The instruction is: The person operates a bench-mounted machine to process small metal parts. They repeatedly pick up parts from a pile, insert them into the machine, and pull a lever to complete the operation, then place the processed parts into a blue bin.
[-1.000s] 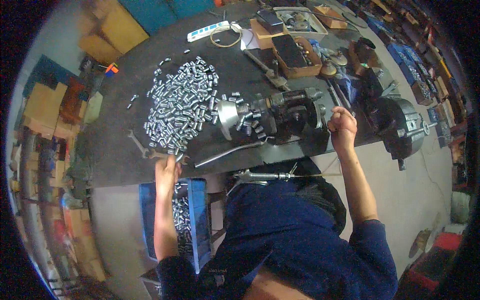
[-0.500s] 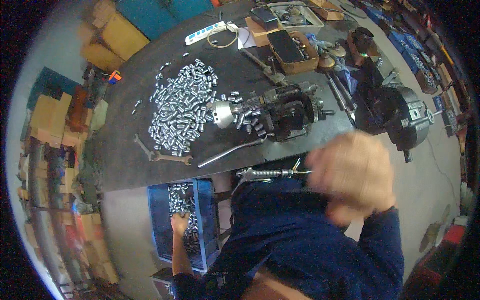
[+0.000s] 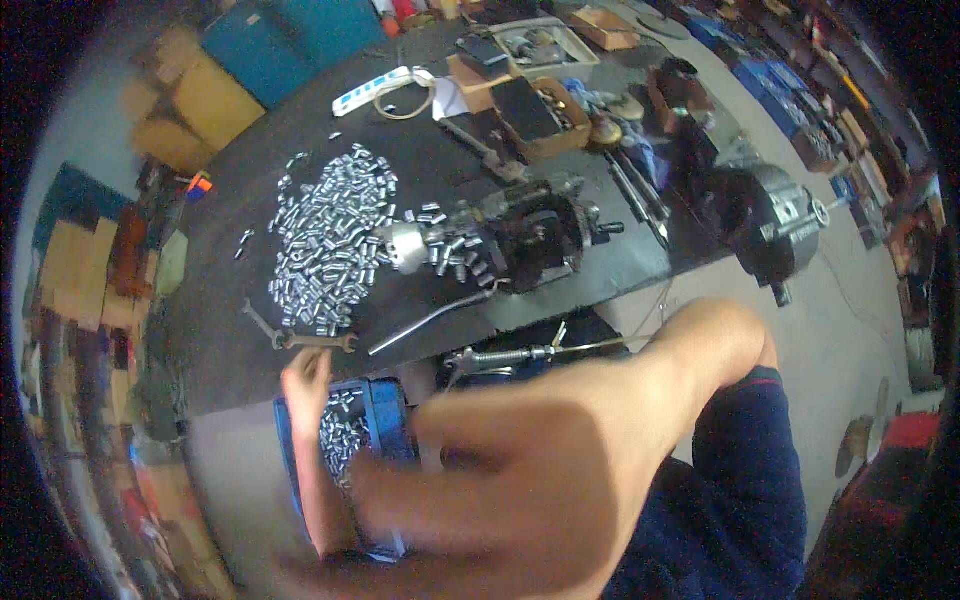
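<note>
My left hand (image 3: 308,378) is over the far rim of a blue plastic crate (image 3: 393,415), close to the table edge. Its fingers look drawn together; what they hold, if anything, I cannot make out. Small shiny metal sleeves (image 3: 343,425) lie inside the crate. Large and blurred in front, my right hand (image 3: 510,480) has its fingers apart and nothing visible in them; it hides part of the crate. A heap of similar metal sleeves (image 3: 335,230) covers the table beyond, with two open-end wrenches (image 3: 318,342) at its near side.
A dark geared machine with a silver chuck (image 3: 405,247) stands mid-table, a metal bar (image 3: 430,318) before it. An air blow gun (image 3: 500,356) is below the table edge. Farther back are a white power strip (image 3: 375,92) and a parts carton (image 3: 560,118). A black round machine (image 3: 765,220) stands right.
My left hand has risen out of the crate toward the table edge. My right hand has swung down and left across the front, its fingers spreading. The whole view has shifted a little.
</note>
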A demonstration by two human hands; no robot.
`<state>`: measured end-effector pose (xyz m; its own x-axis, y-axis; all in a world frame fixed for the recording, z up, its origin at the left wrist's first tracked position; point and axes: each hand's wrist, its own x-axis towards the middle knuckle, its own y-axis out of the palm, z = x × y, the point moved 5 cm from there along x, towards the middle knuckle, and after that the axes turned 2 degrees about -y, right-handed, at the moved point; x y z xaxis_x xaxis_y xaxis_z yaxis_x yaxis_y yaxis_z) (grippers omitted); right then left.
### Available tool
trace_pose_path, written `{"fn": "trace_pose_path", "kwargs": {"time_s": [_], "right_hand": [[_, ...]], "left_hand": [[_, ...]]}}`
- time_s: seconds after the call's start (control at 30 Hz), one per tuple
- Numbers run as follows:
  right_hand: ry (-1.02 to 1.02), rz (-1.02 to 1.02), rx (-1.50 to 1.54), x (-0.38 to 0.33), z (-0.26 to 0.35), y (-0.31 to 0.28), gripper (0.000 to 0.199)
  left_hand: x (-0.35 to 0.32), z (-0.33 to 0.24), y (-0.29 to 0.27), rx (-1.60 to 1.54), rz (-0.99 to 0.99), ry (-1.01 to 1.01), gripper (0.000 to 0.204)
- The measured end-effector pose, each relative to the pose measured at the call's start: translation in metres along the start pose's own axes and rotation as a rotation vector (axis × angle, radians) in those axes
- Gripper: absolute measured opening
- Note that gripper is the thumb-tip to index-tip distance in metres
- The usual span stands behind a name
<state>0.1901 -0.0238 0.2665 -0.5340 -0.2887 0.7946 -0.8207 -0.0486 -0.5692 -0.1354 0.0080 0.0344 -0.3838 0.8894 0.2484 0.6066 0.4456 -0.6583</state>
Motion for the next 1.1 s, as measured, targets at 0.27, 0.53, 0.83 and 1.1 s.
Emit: {"fn": "trace_pose_path", "kwargs": {"time_s": [0.27,0.53,0.83,1.1], "right_hand": [[0.878,-0.096,-0.189,-0.115,-0.037,-0.040,0.042],[1.329,-0.246,-0.093,-0.212,-0.014,-0.040,0.045],[1.370,-0.240,-0.187,-0.227,-0.025,-0.032,0.042],[1.652,-0.362,0.003,-0.307,-0.043,-0.039,0.035]], "left_hand": [[0.037,-0.135,0.124,0.254,0.486,0.751,0.013],[0.028,-0.145,0.197,0.208,0.836,0.786,0.018],[0.036,-0.120,0.189,0.136,0.559,0.776,0.016],[0.043,-0.105,0.151,-0.269,0.464,0.473,0.025]]}}
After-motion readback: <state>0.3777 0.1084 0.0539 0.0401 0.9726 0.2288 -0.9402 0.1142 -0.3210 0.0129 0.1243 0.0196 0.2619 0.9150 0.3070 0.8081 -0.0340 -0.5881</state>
